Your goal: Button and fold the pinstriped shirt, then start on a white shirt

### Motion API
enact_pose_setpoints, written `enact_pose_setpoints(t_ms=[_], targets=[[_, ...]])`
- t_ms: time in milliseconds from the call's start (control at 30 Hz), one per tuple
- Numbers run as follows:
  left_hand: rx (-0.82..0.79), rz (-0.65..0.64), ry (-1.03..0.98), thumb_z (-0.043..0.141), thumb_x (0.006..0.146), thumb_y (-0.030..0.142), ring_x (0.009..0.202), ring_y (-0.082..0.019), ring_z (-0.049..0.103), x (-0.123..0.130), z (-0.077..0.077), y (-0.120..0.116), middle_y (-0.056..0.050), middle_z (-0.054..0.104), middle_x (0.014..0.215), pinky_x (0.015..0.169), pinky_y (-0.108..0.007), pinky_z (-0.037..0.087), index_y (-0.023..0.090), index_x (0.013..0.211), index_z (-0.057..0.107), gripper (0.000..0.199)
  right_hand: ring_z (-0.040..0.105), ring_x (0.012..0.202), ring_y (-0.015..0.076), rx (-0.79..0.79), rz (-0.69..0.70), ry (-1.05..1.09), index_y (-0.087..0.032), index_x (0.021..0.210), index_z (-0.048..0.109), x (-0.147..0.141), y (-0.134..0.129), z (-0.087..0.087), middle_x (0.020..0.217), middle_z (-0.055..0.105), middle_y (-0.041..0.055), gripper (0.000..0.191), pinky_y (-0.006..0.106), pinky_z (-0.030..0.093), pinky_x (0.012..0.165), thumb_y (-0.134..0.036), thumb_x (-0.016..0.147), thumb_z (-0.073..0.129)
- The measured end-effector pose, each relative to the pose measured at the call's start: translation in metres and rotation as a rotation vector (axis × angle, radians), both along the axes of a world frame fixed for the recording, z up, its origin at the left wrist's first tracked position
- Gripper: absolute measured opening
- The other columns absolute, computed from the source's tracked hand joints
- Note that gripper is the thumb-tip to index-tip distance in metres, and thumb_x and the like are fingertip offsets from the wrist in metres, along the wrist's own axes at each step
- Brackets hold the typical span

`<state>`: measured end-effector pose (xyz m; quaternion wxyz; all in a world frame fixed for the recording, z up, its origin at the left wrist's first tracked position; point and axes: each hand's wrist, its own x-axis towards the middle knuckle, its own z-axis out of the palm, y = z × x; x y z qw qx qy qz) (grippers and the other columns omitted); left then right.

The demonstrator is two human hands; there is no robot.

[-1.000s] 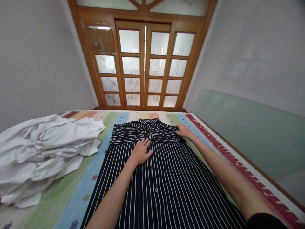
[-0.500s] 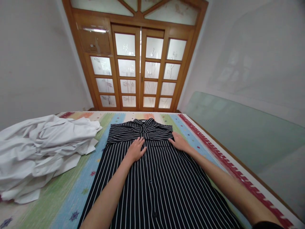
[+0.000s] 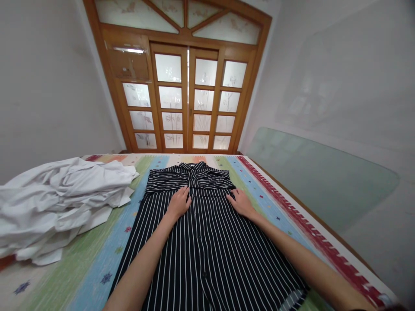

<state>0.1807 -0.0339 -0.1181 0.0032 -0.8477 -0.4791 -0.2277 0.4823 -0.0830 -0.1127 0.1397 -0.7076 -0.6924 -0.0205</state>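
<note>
A black shirt with white stripes point(image 3: 210, 246) lies buttoned front up, its collar at the far end and its sleeves folded across the chest. My left hand point(image 3: 179, 202) rests flat on the shirt's middle, just below the folded sleeves, fingers stretched out. At the shirt's right side, my right hand point(image 3: 240, 202) touches the edge near the sleeve fold, its thumb apart from the fingers. Neither hand grips the cloth. The shirt's near end runs out of view at the bottom, and its lower right corner is turned up.
Crumpled white cloth point(image 3: 71, 203) is heaped at the left. Both lie on a colourful striped cover point(image 3: 97, 255) with star patterns. A pale green panel point(image 3: 317, 172) stands along the right wall. Wooden doors with glass panes point(image 3: 188, 99) are beyond the far edge.
My right hand has come slightly nearer along the shirt's right edge. My left hand stays on the front, its fingers closer together. The camera view has shifted a little.
</note>
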Motion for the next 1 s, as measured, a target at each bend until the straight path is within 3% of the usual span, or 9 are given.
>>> enact_pose_setpoints(t_ms=[133,300,500,633,800,867,1000], targets=[[-0.050,-0.083,0.037,0.039,0.095,0.035,0.139,-0.027,0.035,-0.001,-0.002,0.004,-0.013,0.041,0.149,0.114,-0.046,0.032,0.013,0.138,0.046,0.049,0.051,0.117,0.0238,0.060,-0.054,-0.006,-0.014,0.116,0.063,0.002,0.031,0.022,0.124,0.061,0.0121,0.040,0.033,0.033,0.105,-0.031,0.098,0.032],[-0.106,-0.021,0.049,0.036,0.097,0.040,0.138,-0.026,0.037,-0.002,-0.003,0.003,-0.014,0.043,0.147,0.114,-0.045,0.031,0.012,0.137,0.047,0.050,0.050,0.119,0.0225,0.012,-0.054,-0.017,-0.013,0.125,0.059,0.001,0.070,0.033,0.127,0.060,0.0116,0.038,0.030,0.034,0.104,-0.023,0.095,0.038],[-0.118,-0.015,0.041,0.038,0.096,0.037,0.137,-0.026,0.038,-0.001,-0.001,0.002,-0.014,0.046,0.145,0.114,-0.044,0.030,0.010,0.135,0.049,0.049,0.050,0.120,0.0274,-0.037,-0.105,-0.027,-0.015,0.105,0.071,-0.006,0.091,0.026,0.129,0.059,0.0125,0.033,0.034,0.037,0.102,-0.015,0.087,0.043],[-0.117,-0.013,0.027,0.037,0.096,0.038,0.138,-0.026,0.038,-0.001,-0.002,0.003,-0.014,0.045,0.146,0.115,-0.044,0.030,0.011,0.135,0.049,0.049,0.048,0.124,0.0310,-0.051,-0.137,-0.023,-0.008,0.117,0.065,-0.010,0.095,0.015,0.137,0.052,0.0184,0.039,0.039,0.035,0.104,-0.018,0.088,0.041],[-0.111,-0.017,0.015,0.038,0.096,0.037,0.137,-0.027,0.039,-0.001,-0.003,0.004,-0.014,0.045,0.146,0.114,-0.045,0.030,0.011,0.134,0.051,0.048,0.034,0.136,0.0350,-0.043,-0.187,-0.007,0.000,0.129,0.055,-0.005,0.096,0.002,0.152,0.033,0.0206,0.049,0.043,0.028,0.110,-0.025,0.090,0.038],[-0.114,-0.016,0.011,0.038,0.096,0.037,0.137,-0.026,0.039,-0.001,-0.003,0.004,-0.013,0.045,0.146,0.114,-0.045,0.030,0.012,0.134,0.051,0.047,0.035,0.136,0.0350,-0.040,-0.198,0.004,-0.001,0.128,0.056,-0.001,0.098,0.000,0.151,0.035,0.0203,0.049,0.044,0.029,0.109,-0.027,0.090,0.038],[-0.126,-0.004,0.008,0.038,0.096,0.038,0.136,-0.027,0.040,0.000,-0.002,0.004,-0.015,0.046,0.145,0.114,-0.044,0.031,0.010,0.133,0.051,0.049,0.049,0.125,0.0321,-0.030,-0.223,0.031,-0.006,0.119,0.064,0.008,0.102,0.002,0.134,0.055,0.0191,0.044,0.041,0.035,0.105,-0.030,0.089,0.041]])
